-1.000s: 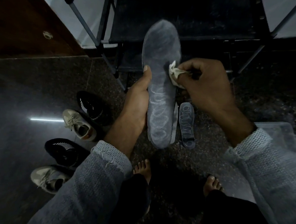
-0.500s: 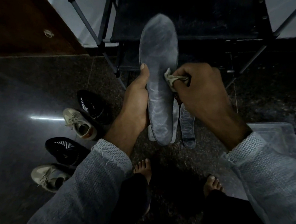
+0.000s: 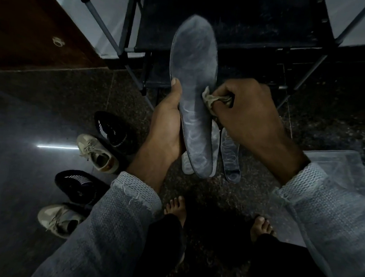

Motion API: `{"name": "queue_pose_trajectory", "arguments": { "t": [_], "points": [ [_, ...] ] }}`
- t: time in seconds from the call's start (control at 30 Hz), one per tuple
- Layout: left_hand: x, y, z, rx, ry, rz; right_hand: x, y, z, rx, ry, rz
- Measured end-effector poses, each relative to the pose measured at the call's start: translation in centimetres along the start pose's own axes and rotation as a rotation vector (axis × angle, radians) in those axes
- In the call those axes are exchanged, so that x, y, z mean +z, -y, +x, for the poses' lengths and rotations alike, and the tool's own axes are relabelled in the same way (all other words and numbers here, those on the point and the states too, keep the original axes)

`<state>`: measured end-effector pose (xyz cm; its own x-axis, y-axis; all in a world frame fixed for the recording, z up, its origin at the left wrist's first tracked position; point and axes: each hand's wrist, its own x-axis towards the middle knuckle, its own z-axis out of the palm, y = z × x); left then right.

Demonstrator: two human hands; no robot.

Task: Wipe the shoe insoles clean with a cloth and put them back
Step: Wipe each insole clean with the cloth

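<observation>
I'm mid-wipe: left hand (image 3: 167,126) grips the insole (image 3: 193,91); right hand (image 3: 246,112) pinches the cloth (image 3: 210,98) on it; floor insoles (image 3: 230,154) and shoes (image 3: 96,151) remain, I'd say.

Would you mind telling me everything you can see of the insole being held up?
The insole is long, grey-blue and looks like thin foam, with pale smeary marks along its surface. It is held above the floor, rounded toe end pointing away from the person, heel end nearest. The left hand grips its left edge, thumb lying along the rim. The right hand presses a crumpled beige cloth against its right edge near the middle. Other insoles lie on the floor beneath it.
</observation>
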<state>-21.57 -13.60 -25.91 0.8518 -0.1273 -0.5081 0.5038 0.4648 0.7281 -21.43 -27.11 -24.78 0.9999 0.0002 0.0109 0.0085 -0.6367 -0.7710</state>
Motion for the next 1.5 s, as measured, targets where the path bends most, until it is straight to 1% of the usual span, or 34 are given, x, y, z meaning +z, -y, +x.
{"name": "queue_pose_trajectory", "arguments": {
  "t": [0.07,0.2,0.3,0.43,0.5,0.6,0.67,0.83,0.9,0.97,1.03,1.1,1.13,1.2,1.33,1.4,1.5],
  "points": [
    [0.0,0.1,0.2,0.005,-0.009,-0.038,-0.1,0.2,0.0,-0.009,0.035,0.020],
    [0.2,-0.1,0.4,0.005,-0.025,-0.097,0.3,1.4,-0.6,-0.045,0.161,0.076],
    [0.0,-0.1,0.2,-0.001,-0.003,-0.094,0.2,1.2,-0.5,-0.048,0.103,0.074],
    [0.1,0.0,-0.1,-0.003,-0.002,-0.010,0.0,-0.1,0.0,0.017,-0.003,-0.005],
    [0.2,0.0,-0.1,0.004,-0.009,-0.011,0.1,0.0,-0.1,0.008,0.013,-0.003],
    [0.2,0.0,-0.2,0.010,-0.013,-0.059,0.4,1.2,-0.5,-0.062,0.104,0.048],
    [0.1,0.0,-0.1,0.016,-0.011,-0.075,0.5,1.7,-0.7,-0.092,0.124,0.064],
    [0.1,0.2,0.1,-0.005,-0.027,0.022,0.3,0.1,-0.1,-0.024,-0.003,-0.003],
    [0.2,0.2,0.3,-0.018,-0.030,0.046,0.2,-0.2,0.0,-0.020,-0.028,-0.019],
    [0.4,0.2,0.4,-0.003,-0.048,0.060,0.3,0.4,-0.3,-0.037,0.004,0.018],
    [0.5,0.3,0.6,0.018,-0.088,0.084,0.5,1.4,-0.6,-0.071,0.075,0.077],
    [0.3,0.3,0.5,0.000,-0.084,0.039,0.7,1.9,-0.8,-0.107,0.134,0.110],
    [0.1,0.4,0.4,-0.013,-0.075,0.006,0.7,1.9,-0.8,-0.110,0.137,0.117],
    [0.0,0.4,0.1,-0.024,-0.056,-0.020,0.5,1.4,-0.5,-0.084,0.092,0.102],
    [0.6,0.4,0.0,-0.018,-0.070,0.036,0.3,0.3,-0.1,-0.014,-0.004,0.047],
    [0.7,0.3,-0.1,-0.025,-0.073,0.027,0.3,0.7,-0.3,-0.020,0.010,0.077],
    [0.6,0.4,-0.4,-0.003,-0.098,0.022,0.6,2.0,-0.9,-0.057,0.107,0.179]
  ]
}}
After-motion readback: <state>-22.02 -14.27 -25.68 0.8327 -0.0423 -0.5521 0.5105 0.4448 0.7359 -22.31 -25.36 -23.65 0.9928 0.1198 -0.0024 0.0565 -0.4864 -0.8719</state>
